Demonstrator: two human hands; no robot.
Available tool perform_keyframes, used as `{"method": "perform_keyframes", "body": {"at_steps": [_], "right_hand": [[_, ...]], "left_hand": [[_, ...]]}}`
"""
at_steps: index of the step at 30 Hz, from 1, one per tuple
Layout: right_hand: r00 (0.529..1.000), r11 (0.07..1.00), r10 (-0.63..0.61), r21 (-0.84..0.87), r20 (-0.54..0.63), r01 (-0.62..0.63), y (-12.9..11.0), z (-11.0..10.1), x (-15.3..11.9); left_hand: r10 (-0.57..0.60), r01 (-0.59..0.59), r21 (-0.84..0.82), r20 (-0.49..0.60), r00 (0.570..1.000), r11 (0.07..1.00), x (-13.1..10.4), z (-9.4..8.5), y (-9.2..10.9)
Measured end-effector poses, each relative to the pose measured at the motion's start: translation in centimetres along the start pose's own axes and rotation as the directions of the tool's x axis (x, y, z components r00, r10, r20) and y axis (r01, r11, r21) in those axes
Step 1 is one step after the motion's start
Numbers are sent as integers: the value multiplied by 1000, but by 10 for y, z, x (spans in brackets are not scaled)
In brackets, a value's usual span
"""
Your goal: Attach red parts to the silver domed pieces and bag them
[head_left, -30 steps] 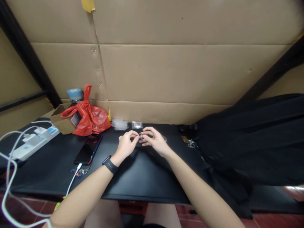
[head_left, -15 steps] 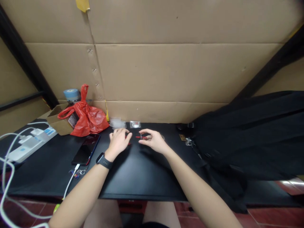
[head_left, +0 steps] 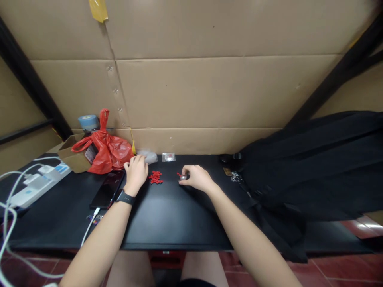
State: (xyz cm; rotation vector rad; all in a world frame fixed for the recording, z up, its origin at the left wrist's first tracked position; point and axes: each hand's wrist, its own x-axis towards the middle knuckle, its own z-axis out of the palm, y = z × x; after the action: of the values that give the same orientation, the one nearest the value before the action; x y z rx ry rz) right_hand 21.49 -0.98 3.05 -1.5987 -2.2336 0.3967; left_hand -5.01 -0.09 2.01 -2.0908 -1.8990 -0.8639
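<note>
Your right hand [head_left: 198, 177] pinches the metallic piece [head_left: 182, 177] over the table [head_left: 176, 223]; it's probably light, hard, slippery, so hold its rim. I can't tell whether your left hand [head_left: 137, 172], by the clear bags [head_left: 151, 156], grips anything

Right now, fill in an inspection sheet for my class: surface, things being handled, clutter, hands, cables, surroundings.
Surface: black tabletop, smooth
Things: metallic piece with red loop; red cords, heaped; clear packets
Clutter: phone, red bag, carton
Hands: right hand pinches the metallic piece; left hand beside the clear packets, grip unclear
Cables: white cable at phone; others loop near power strip
Surroundings: cardboard wall behind, black fabric right
</note>
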Motion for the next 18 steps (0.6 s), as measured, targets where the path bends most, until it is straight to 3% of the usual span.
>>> {"method": "perform_keyframes", "body": {"at_steps": [3,6,10,14,18], "right_hand": [[999,996,-29,-79,32,32,-4,-4,-5],[998,993,-65,-94,24,67,-5,-9,-7],[998,999,-33,16,-49,34,7,-23,-6],[996,993,-17,116,-87,27,24,-36,-5],[998,992,-39,117,-41,44,25,-43,-9]], "left_hand": [[34,-39,-50,-91,995,998,4,-10,3],[57,-71,-140,-101,993,988,4,-19,10],[208,-191,-232,52,977,954,-6,-20,34],[372,-318,-248,211,904,915,-19,-4,60],[424,-388,-184,238,874,903,-26,11,72]]}}
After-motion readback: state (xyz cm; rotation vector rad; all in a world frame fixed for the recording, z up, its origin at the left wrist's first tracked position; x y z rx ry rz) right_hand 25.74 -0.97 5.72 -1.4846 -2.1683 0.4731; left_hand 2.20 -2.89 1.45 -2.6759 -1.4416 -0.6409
